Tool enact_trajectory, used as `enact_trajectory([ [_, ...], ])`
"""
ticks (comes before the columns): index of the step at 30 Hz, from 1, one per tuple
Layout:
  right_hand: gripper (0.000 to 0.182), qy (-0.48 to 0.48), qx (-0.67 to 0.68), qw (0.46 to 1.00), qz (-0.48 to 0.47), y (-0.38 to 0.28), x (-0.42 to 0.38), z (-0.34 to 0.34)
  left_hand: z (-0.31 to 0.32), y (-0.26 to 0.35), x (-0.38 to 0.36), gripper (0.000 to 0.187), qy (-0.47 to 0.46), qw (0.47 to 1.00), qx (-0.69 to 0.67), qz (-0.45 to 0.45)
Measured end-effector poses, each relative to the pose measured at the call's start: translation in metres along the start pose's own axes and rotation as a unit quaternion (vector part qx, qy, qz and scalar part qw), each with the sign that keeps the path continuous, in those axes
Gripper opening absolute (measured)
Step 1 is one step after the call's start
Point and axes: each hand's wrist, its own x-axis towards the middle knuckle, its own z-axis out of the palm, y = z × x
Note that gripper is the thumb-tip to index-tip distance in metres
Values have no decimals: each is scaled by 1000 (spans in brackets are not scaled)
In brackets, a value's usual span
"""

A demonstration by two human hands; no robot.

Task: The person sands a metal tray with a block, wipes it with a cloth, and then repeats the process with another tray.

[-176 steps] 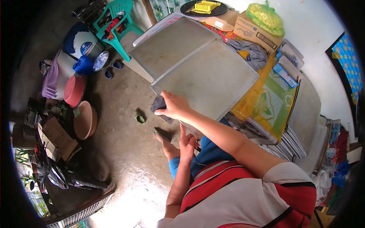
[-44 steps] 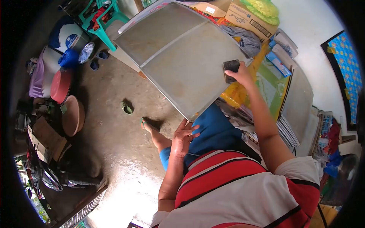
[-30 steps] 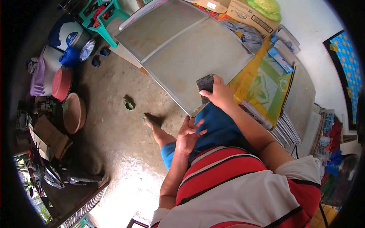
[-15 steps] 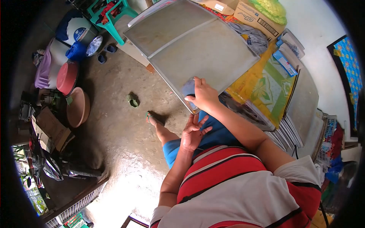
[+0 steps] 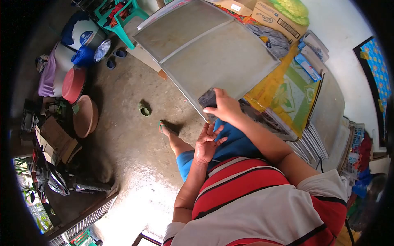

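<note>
A large grey framed panel (image 5: 221, 61) with a pale crossbar lies tilted before me, its near corner toward my lap. My right hand (image 5: 225, 106) grips a dark, flat rectangular block (image 5: 208, 98) over that corner, thumb along the near side and fingers over the far end. What the block is, I cannot tell. My left hand (image 5: 207, 143) is palm up just below, thumb and a fingertip pinched at the panel's corner while the other fingers spread loosely.
Under the panel's right side is a yellow and green patterned cover (image 5: 287, 94). Beyond it stands a cardboard box (image 5: 279, 20). A green plastic chair (image 5: 123, 20), pink basin (image 5: 74, 85) and peach basin (image 5: 86, 117) are to the left. One green clog (image 5: 144, 109) lies on the concrete floor (image 5: 127, 98).
My right hand has shifted slightly right and down, and the block has turned, now showing a darker face. The left hand and the panel stay almost where they were.
</note>
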Motion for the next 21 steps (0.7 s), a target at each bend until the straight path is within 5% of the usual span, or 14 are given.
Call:
enact_trajectory([
  [5, 77, 69, 78, 991, -84, -45, -7, 12, -11, -6, 4, 58, -8, 1000, -3, -2],
  [8, 70, 166, 97, 955, -226, -66, -8, 8, -13, -5, 2, 61, -6, 1000, 8, -20],
  [11, 67, 197, -132, 917, -321, -58, 9, 34, -11, -5, 3, 66, 2, 1000, 15, -12],
  [15, 70, 191, -46, 942, -271, -64, 11, 9, 5, 7, 0, 71, 5, 999, 36, 6],
  [20, 70, -11, 98, 988, -116, -22, 24, 12, -2, 14, 3, 67, 23, 998, 55, 17],
  [21, 73, 49, 91, 989, -103, -7, 25, 8, -3, 15, 3, 67, 34, 997, 62, 20],
])
